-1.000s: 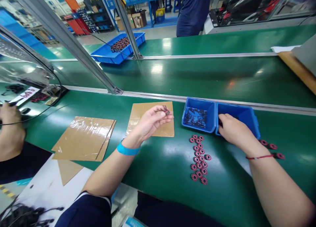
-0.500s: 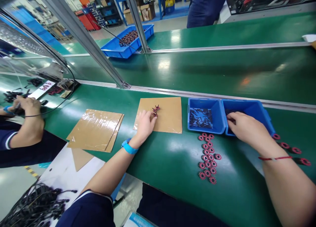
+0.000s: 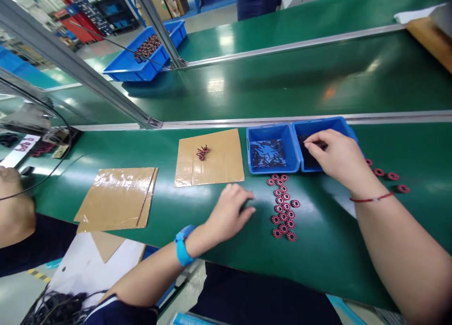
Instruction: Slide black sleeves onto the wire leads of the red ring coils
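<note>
My left hand [image 3: 231,212] hovers over the green table between the cardboard sheet and the red ring parts, fingers apart and holding nothing. Over the right blue bin [image 3: 344,127], my right hand [image 3: 335,158] has its thumb and index finger pinched; whatever is between them is too small to make out. Dark pieces lie in that bin. Small black pieces [image 3: 267,153] fill the bottom of the left blue bin [image 3: 251,148]. Several red ring parts [image 3: 283,209] lie in front of the bins. A small cluster of red parts with dark pins [image 3: 202,152] rests on the cardboard sheet [image 3: 222,160].
Stacked cardboard sheets [image 3: 116,198] lie to the left, near a co-worker's hand [image 3: 14,202]. More red rings [image 3: 392,176] sit beside my right wrist. Beyond the metal rail [image 3: 247,122] is a blue tray [image 3: 137,70] of parts. A metal post slants at the upper left.
My left hand has left the part cluster on the cardboard, moved right and toward me, and opened. My right hand has risen slightly out of the right bin. The view has shifted right.
</note>
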The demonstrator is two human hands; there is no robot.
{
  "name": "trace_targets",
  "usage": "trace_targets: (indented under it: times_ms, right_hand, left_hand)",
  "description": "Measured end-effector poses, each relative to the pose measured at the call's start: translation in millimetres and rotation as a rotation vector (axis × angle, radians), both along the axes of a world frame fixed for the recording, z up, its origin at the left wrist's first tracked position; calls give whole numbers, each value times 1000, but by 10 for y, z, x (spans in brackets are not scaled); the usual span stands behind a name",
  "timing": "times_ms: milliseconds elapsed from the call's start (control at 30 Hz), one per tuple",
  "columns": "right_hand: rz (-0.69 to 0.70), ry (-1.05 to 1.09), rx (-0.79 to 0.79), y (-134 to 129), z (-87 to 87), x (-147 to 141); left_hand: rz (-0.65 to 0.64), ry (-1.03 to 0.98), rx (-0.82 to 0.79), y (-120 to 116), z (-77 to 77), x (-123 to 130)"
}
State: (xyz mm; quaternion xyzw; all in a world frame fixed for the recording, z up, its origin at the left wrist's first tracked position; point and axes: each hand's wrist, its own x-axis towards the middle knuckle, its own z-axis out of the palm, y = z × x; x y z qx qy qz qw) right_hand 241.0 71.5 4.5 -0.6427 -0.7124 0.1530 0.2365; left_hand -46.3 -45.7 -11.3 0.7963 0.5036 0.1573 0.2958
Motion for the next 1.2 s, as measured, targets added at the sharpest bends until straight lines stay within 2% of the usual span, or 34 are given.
trace_targets:
  times_ms: [67, 133, 233, 333, 400, 533, 600, 700, 867, 1033, 1200]
  right_hand:
    - [-31, 100, -10, -35, 48, -14]
    - [-56, 207, -32, -97, 99, -25]
    - [-52, 410, -91, -240, 167, -54]
    - [-17, 591, -136, -418, 223, -104]
    - [12, 652, -170, -533, 263, -145]
    - [85, 748, -270, -708, 368, -224]
    - [104, 772, -287, -769, 424, -256]
    - [94, 824, -247, -844, 464, -292]
    - [34, 970, -209, -934, 382, -330]
    - [52, 976, -284, -952, 323, -376]
    - [79, 962, -266, -970, 324, -373]
  left_hand:
    - [-165, 32, -71, -91, 14, 209]
    - [-235, 61, -112, -128, -12, 346]
    - [-224, 63, -131, -127, -75, 439]
    - [-176, -41, -183, -89, -68, 453]
    - [-91, -226, -303, -42, -2, 450]
    - [110, -786, -661, 94, 190, 485]
    - [154, -986, -746, 161, 260, 527]
    - [184, -1135, -798, 216, 301, 584]
    - [144, -1214, -886, 183, 279, 591]
    - [141, -1217, -901, 153, 251, 547]
    - [129, -1217, -887, 161, 235, 525]
